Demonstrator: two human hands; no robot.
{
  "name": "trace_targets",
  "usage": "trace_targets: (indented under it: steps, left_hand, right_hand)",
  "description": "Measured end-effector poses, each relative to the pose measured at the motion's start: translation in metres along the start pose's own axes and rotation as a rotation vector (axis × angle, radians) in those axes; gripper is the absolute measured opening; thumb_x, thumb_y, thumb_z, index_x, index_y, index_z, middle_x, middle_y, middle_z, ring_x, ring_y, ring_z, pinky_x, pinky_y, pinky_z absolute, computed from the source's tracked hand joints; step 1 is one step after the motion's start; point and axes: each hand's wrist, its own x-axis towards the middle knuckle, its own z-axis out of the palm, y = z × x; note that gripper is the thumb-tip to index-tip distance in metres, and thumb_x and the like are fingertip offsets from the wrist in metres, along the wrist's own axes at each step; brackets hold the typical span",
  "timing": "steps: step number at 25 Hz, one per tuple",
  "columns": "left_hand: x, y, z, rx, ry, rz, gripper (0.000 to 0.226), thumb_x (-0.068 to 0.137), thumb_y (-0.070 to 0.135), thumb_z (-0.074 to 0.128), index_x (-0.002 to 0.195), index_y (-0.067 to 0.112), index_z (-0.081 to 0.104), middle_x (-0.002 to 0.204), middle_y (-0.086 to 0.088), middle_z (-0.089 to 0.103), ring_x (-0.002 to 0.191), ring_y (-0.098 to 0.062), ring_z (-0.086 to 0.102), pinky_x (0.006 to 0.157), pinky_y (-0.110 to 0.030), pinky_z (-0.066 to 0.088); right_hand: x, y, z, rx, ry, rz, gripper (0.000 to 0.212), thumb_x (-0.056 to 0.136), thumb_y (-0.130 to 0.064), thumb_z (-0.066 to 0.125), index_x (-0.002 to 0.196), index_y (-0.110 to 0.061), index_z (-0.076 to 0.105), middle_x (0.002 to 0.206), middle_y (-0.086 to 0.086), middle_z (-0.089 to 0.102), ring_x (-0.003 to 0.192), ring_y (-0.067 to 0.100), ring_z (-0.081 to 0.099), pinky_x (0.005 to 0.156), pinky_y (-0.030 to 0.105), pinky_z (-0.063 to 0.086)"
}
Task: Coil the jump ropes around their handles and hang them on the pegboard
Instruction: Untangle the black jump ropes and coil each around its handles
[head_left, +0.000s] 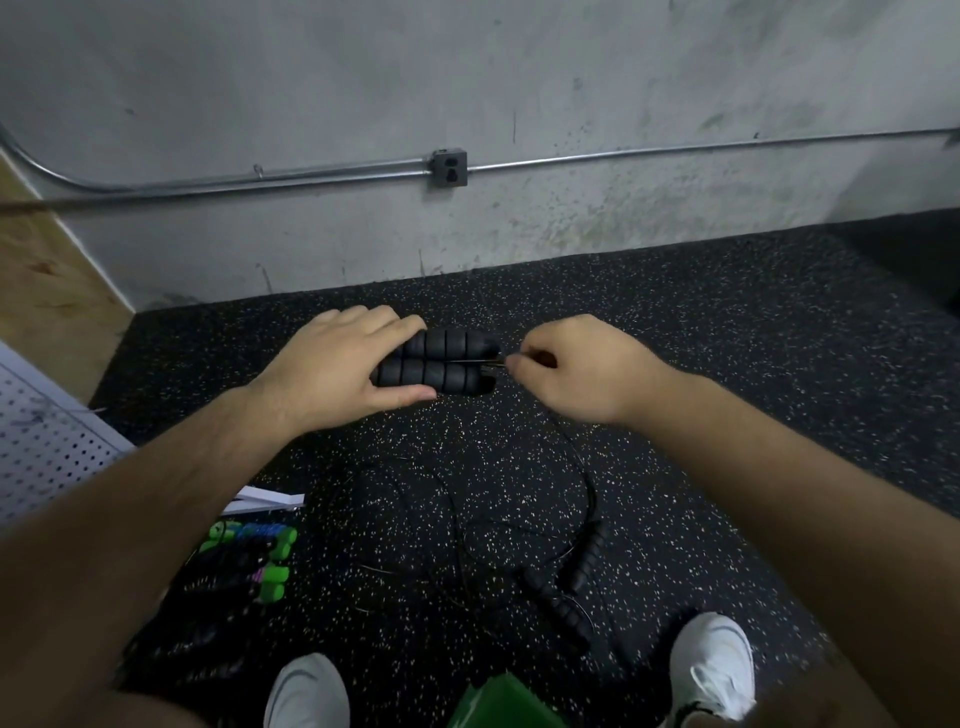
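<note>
My left hand (337, 364) grips two black ribbed foam handles (447, 364) held side by side, level, above the floor. My right hand (566, 366) pinches the thin black rope (584, 467) right at the handles' right ends. The rope hangs down and loops loosely over the speckled floor. A second black jump rope (563, 592) lies on the floor near my right shoe, its two handles apart. The white pegboard (47, 441) shows at the left edge.
Green and black jump ropes (254, 561) lie in a pile at lower left beside a white strip (270, 501). A concrete wall with a conduit and outlet box (449, 167) stands ahead. My white shoes (711, 665) and a green object (498, 701) are at the bottom.
</note>
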Motion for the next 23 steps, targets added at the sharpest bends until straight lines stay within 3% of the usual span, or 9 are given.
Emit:
trace_targets:
  steps: [2, 3, 7, 9, 13, 16, 18, 20, 23]
  left_hand:
    - [-0.002, -0.003, 0.003, 0.016, -0.055, -0.011, 0.085, 0.081, 0.085, 0.033, 0.145, 0.030, 0.044, 0.122, 0.010, 0.057, 0.109, -0.016, 0.055, 0.099, -0.037, 0.041]
    - [-0.003, -0.003, 0.005, 0.012, -0.075, -0.010, 0.087, 0.080, 0.085, 0.033, 0.146, 0.030, 0.044, 0.122, 0.010, 0.057, 0.110, -0.015, 0.054, 0.100, -0.036, 0.040]
    - [-0.002, 0.010, 0.002, -0.080, -0.134, 0.055, 0.088, 0.080, 0.090, 0.032, 0.146, 0.032, 0.045, 0.120, 0.016, 0.052, 0.109, -0.009, 0.049, 0.103, -0.036, 0.040]
    - [-0.003, 0.024, -0.003, -0.150, -0.109, 0.125, 0.082, 0.081, 0.088, 0.037, 0.142, 0.034, 0.047, 0.113, 0.022, 0.048, 0.104, -0.004, 0.046, 0.101, -0.034, 0.041]
    - [-0.008, 0.054, -0.020, -0.324, 0.055, 0.218, 0.068, 0.085, 0.076, 0.053, 0.132, 0.027, 0.054, 0.101, 0.018, 0.050, 0.093, -0.006, 0.050, 0.092, -0.030, 0.043]
    - [-0.006, 0.064, -0.031, -0.288, 0.214, 0.163, 0.068, 0.087, 0.073, 0.053, 0.131, 0.021, 0.056, 0.100, 0.010, 0.056, 0.091, -0.013, 0.055, 0.087, -0.032, 0.047]
    - [-0.002, 0.064, -0.032, -0.185, 0.310, 0.096, 0.070, 0.088, 0.073, 0.051, 0.132, 0.018, 0.055, 0.102, 0.003, 0.060, 0.092, -0.019, 0.059, 0.084, -0.036, 0.052]
    - [0.001, 0.061, -0.029, -0.075, 0.356, 0.024, 0.073, 0.089, 0.073, 0.049, 0.132, 0.016, 0.055, 0.103, 0.000, 0.062, 0.092, -0.024, 0.060, 0.078, -0.041, 0.056]
    - [0.004, 0.054, -0.021, 0.052, 0.348, -0.037, 0.074, 0.088, 0.074, 0.048, 0.133, 0.015, 0.055, 0.104, -0.004, 0.062, 0.092, -0.026, 0.060, 0.075, -0.041, 0.054]
  right_hand:
    - [-0.001, 0.008, -0.008, -0.006, -0.090, -0.014, 0.028, 0.102, -0.038, 0.050, 0.092, -0.021, 0.068, 0.077, -0.007, 0.065, 0.067, 0.013, 0.060, 0.058, 0.031, 0.048]
    - [-0.002, 0.010, -0.010, -0.018, -0.058, -0.077, 0.025, 0.102, -0.037, 0.050, 0.095, -0.023, 0.068, 0.078, -0.009, 0.064, 0.068, 0.013, 0.059, 0.061, 0.032, 0.049]
    - [0.004, 0.017, -0.008, -0.116, 0.259, -0.346, 0.020, 0.103, -0.029, 0.050, 0.101, -0.024, 0.069, 0.090, -0.019, 0.057, 0.078, 0.003, 0.050, 0.066, 0.026, 0.042]
    - [0.009, 0.026, -0.012, -0.071, 0.289, -0.342, 0.018, 0.103, -0.027, 0.052, 0.104, -0.024, 0.070, 0.094, -0.021, 0.058, 0.084, -0.001, 0.052, 0.072, 0.025, 0.045]
    - [0.013, 0.049, -0.009, 0.243, 0.140, -0.178, 0.019, 0.101, -0.030, 0.057, 0.109, -0.022, 0.073, 0.104, -0.013, 0.071, 0.097, 0.006, 0.065, 0.088, 0.027, 0.052]
    - [0.013, 0.043, 0.008, 0.621, 0.078, -0.134, 0.015, 0.101, -0.012, 0.056, 0.103, -0.004, 0.069, 0.098, 0.003, 0.073, 0.088, 0.013, 0.067, 0.083, 0.029, 0.054]
    - [0.010, 0.027, 0.022, 0.798, 0.019, -0.045, 0.018, 0.098, 0.007, 0.052, 0.091, -0.006, 0.063, 0.081, -0.007, 0.071, 0.070, 0.004, 0.061, 0.069, 0.024, 0.052]
    - [0.004, 0.008, 0.035, 0.745, -0.011, 0.058, 0.032, 0.103, -0.005, 0.045, 0.076, -0.020, 0.054, 0.057, -0.016, 0.058, 0.050, -0.001, 0.044, 0.052, 0.021, 0.040]
    - [-0.004, -0.006, 0.052, 0.652, -0.048, 0.069, 0.034, 0.108, -0.033, 0.035, 0.080, -0.023, 0.051, 0.060, -0.009, 0.046, 0.049, 0.005, 0.036, 0.049, 0.027, 0.034]
